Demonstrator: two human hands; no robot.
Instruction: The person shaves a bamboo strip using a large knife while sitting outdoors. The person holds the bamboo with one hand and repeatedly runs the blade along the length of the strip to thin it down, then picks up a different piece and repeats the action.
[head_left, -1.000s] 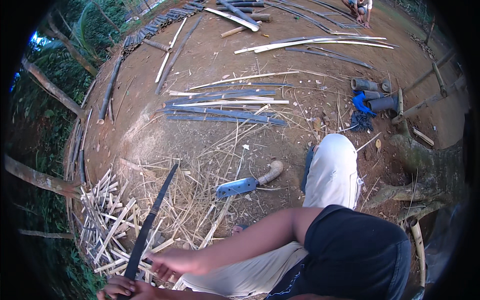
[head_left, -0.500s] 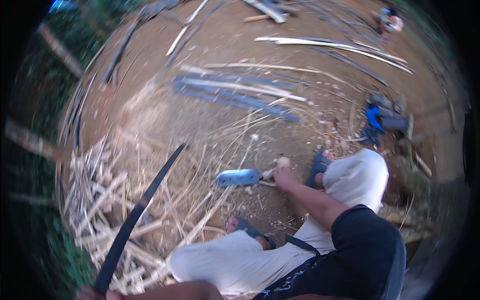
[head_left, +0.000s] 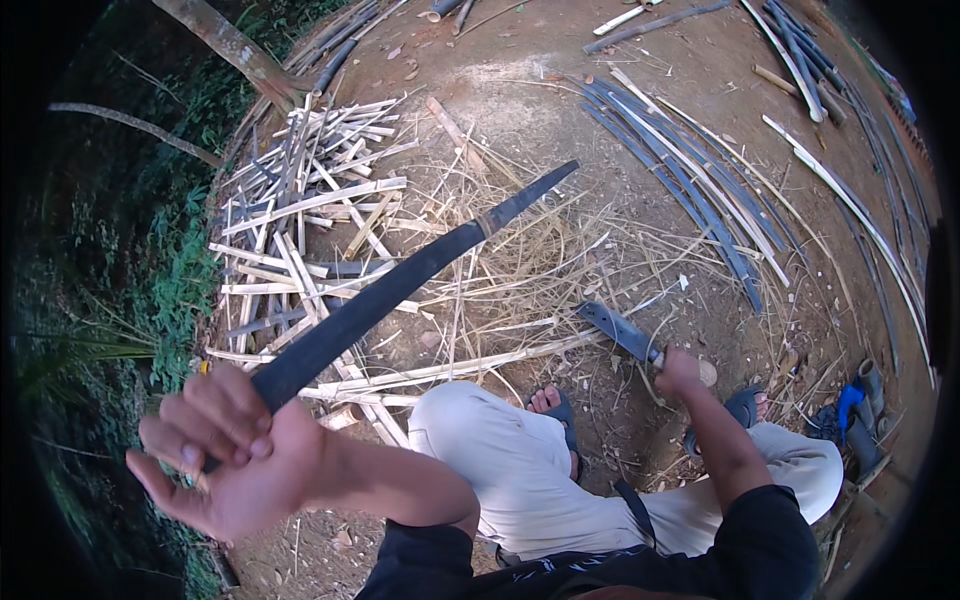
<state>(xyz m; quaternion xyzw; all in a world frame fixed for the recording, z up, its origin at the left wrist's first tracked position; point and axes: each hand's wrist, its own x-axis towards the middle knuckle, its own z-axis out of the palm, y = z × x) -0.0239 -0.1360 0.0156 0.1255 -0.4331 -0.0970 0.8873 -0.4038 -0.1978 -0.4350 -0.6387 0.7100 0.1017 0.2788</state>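
Observation:
My left hand point(head_left: 225, 455) grips the near end of a long dark bamboo strip point(head_left: 400, 280), which slants up and to the right over the ground. My right hand point(head_left: 678, 372) is closed around the pale wooden handle of a machete point(head_left: 620, 330); its grey blade points up and left over straw litter. I sit with my knees in light trousers point(head_left: 500, 455) and sandalled feet point(head_left: 555, 405) on bare earth between the two hands.
A heap of pale split bamboo pieces point(head_left: 300, 220) lies at the left. Long dark bamboo strips point(head_left: 690, 180) fan out at the upper right. Dry shavings point(head_left: 520, 270) cover the middle ground. Blue cloth and pipes point(head_left: 850, 410) lie at the right, a tree trunk point(head_left: 235, 45) at top left.
My right hand reached to the machete on the ground and took its handle. My left hand raised the dark strip higher, and the view swung left.

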